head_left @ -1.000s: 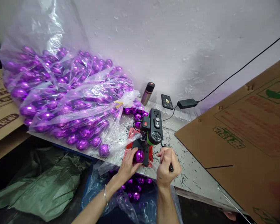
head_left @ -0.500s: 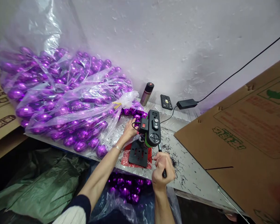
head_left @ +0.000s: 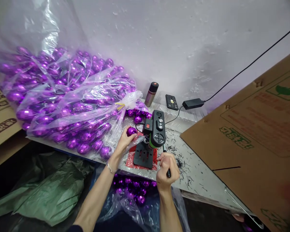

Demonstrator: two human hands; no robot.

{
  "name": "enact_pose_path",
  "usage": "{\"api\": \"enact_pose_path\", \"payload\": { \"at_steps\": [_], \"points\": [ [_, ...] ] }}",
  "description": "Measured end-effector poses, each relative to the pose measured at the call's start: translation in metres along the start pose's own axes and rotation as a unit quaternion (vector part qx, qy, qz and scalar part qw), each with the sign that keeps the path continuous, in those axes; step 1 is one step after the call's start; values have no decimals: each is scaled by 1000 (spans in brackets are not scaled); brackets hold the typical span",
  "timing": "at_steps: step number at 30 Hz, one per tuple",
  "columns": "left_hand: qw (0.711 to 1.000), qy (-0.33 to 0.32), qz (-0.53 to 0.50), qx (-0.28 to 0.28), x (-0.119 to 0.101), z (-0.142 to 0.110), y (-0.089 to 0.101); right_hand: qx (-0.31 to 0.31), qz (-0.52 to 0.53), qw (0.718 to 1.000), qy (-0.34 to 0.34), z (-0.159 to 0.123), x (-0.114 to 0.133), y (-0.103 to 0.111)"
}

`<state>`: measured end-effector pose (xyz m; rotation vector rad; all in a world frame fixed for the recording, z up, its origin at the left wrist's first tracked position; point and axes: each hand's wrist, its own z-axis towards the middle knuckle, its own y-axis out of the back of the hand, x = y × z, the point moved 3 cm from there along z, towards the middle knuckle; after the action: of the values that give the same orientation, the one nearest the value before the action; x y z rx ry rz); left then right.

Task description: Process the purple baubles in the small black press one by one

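Observation:
Between the thumb and fingers of my left hand (head_left: 124, 140) is a shiny purple bauble (head_left: 131, 131), held just left of a small black bench drill press (head_left: 157, 129). My right hand (head_left: 168, 170) is closed around the black-tipped lever (head_left: 169, 173) on the press's right side. The press's slotted black base plate (head_left: 143, 157) lies on a red sheet (head_left: 130, 160). Its head hides the tool tip from me. More purple baubles (head_left: 138, 119) lie loose behind my left hand.
A large clear bag of purple baubles (head_left: 70, 106) fills the table's left. A spray can (head_left: 151, 94), phone (head_left: 171, 102) and power adapter (head_left: 193, 103) stand near the wall. Dark shavings (head_left: 183, 167) litter the table. A cardboard box (head_left: 251, 129) leans right; another bauble bag (head_left: 135, 190) hangs below.
My left hand has drawn back from behind the press towards the left, and a purple bauble now shows in its fingers. My right hand stays on the lever.

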<state>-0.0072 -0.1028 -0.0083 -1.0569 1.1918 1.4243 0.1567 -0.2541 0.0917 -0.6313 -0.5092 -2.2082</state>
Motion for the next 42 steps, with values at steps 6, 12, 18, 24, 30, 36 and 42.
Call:
{"api": "enact_pose_path", "payload": {
  "at_steps": [6, 12, 18, 24, 30, 36, 42],
  "points": [
    [982, 120, -146, 32, -16, -84, 13, 4, 5, 1000, 2, 7, 3, -1],
    [959, 156, -229, 53, -9, -112, 1, 5, 3, 1000, -10, 14, 5, -1],
    [981, 118, -153, 29, 15, -104, -12, 7, 1, 1000, -8, 16, 9, -2],
    [993, -23, 119, -1, 28, -95, -24, 13, -8, 1000, -4, 13, 8, 0],
    [968, -122, 216, 50, 24, -93, -31, 20, -12, 1000, 3, 13, 8, 2],
    [970, -153, 181, 52, 18, -87, -40, 28, -11, 1000, 1, 12, 9, 3],
    [978, -131, 141, 74, 17, -89, -47, 36, -28, 999, 23, 8, 8, 3]
  ]
}}
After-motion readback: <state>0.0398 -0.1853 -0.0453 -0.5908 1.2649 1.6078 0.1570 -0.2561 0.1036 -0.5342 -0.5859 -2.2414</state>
